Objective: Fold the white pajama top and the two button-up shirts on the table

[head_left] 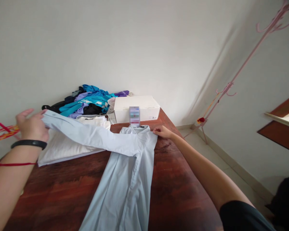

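A light blue long-sleeved shirt [137,173] lies lengthwise on the dark red-brown wooden table [180,189], its collar toward the wall and its lower end cut off by the picture's bottom edge. My left hand [33,126] is closed on the cuff of one sleeve and holds it up, so that the sleeve stretches out to the left above a folded white garment [62,147]. At the shirt's right shoulder, beside the collar, my right hand [162,131] pinches the fabric. The other sleeve is not visible.
Behind the shirt stands a white box [137,107], with a small blurred packet [134,116] before it. A heap of blue, purple and black clothes [91,99] lies by the wall. Right of the table is a pink coat stand [227,88].
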Motion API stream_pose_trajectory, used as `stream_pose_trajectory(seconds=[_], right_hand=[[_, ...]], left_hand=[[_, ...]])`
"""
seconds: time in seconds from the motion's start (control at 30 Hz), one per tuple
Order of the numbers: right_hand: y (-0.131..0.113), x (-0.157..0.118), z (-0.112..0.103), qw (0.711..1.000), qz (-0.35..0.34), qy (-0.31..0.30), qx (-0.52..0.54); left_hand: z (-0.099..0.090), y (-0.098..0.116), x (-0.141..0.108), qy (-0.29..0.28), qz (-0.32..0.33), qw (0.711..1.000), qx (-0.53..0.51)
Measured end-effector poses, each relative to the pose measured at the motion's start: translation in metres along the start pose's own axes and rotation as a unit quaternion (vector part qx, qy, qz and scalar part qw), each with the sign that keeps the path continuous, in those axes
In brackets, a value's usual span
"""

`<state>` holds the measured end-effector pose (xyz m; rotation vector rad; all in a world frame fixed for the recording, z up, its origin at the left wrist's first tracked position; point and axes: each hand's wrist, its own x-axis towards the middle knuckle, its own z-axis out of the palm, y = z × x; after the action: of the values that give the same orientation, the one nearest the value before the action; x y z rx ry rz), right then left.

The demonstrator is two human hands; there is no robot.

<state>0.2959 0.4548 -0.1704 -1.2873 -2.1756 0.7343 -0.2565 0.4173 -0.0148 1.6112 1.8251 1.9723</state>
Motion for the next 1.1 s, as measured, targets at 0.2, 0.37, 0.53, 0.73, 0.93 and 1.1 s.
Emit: stream_pose_trajectory(seconds=[0.2,0.37,0.53,0.73,0.93,1.1], right_hand=[[0.002,0.010,-0.001,0.999,0.011,-0.016,-0.033],[0.001,0.011,0.001,0.994,0.032,-0.002,-0.103],[0.006,0.010,-0.003,0.984,0.052,0.016,-0.169],[0.005,0.005,-0.001,0.976,0.060,0.048,-0.206],[-0.007,-0.004,0.006,0.968,0.077,0.080,-0.223],[-0.025,-0.016,0.016,0.953,0.124,0.137,-0.238]], left_hand=[[0.040,0.073,-0.088,-0.124,0.335,0.922,0.147],[0.113,0.109,-0.192,-0.570,0.390,0.720,0.068],[0.151,0.091,-0.253,-0.632,0.396,0.657,0.109],[0.141,0.067,-0.244,-0.602,0.354,0.700,0.154],[0.066,0.109,-0.272,-0.548,0.233,0.790,0.145],[-0.023,0.140,-0.317,-0.657,-0.129,0.737,0.093]])
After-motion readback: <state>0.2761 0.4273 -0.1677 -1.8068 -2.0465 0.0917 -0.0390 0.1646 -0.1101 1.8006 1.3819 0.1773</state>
